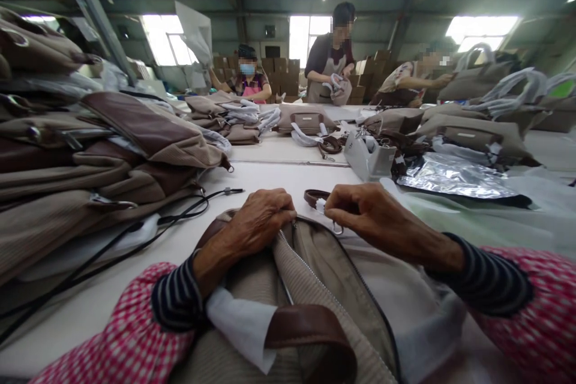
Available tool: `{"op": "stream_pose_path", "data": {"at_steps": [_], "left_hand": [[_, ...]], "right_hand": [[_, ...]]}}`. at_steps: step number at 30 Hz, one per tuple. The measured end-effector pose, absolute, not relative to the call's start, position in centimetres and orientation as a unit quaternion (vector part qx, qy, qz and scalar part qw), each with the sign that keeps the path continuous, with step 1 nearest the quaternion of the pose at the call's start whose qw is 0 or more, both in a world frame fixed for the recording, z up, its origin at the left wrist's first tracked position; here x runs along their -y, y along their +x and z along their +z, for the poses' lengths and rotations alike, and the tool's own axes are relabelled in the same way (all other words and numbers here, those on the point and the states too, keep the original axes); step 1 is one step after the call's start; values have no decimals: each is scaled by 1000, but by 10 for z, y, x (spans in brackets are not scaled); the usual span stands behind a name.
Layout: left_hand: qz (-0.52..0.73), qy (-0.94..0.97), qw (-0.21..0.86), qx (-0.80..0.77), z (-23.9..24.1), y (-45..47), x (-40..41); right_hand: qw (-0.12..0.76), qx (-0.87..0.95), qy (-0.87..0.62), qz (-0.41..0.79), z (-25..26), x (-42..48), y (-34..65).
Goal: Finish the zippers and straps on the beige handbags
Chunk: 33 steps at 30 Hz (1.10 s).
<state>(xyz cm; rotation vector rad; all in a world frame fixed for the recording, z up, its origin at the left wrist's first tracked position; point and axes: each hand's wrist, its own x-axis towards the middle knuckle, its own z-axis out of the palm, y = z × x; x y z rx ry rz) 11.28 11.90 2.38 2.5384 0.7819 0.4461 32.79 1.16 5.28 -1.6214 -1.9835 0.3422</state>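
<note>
A taupe ribbed handbag lies in front of me, its zipper undone and its plain lining showing. My left hand is closed on the bag's far edge, by the end of the zipper. To the right, my right hand is pinched just above the table; what its fingertips hold, if anything, I cannot make out. Right behind those fingertips lies a coiled brown strap, and a metal clip shows under them. A brown leather handle, partly wrapped in white tissue, arches over the near side of the bag.
Similar bags form a high pile at left, with black cords beside it. A grey tape dispenser, silvery plastic packets and more bags lie right. Several co-workers are across the table.
</note>
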Motion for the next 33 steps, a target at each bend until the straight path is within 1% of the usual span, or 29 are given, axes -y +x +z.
{"op": "stream_pose_path", "data": {"at_steps": [4, 7, 13, 16, 23, 28, 33], "left_hand": [[158, 930, 188, -273, 22, 114, -119], [150, 929, 184, -283, 21, 114, -118], [148, 930, 173, -290, 20, 114, -116], [151, 931, 173, -285, 20, 114, -116], [157, 931, 178, -279, 21, 115, -117], [158, 929, 184, -280, 24, 116, -115], [170, 928, 206, -259, 22, 115, -117]], "right_hand": [[204, 756, -616, 83, 49, 0, 302], [178, 756, -628, 54, 43, -2, 293], [121, 744, -656, 44, 43, -6, 287], [117, 745, -655, 44, 44, -6, 287], [138, 740, -657, 46, 44, -3, 291], [116, 738, -664, 46, 44, -6, 285], [86, 744, -662, 14, 38, -12, 279]]}}
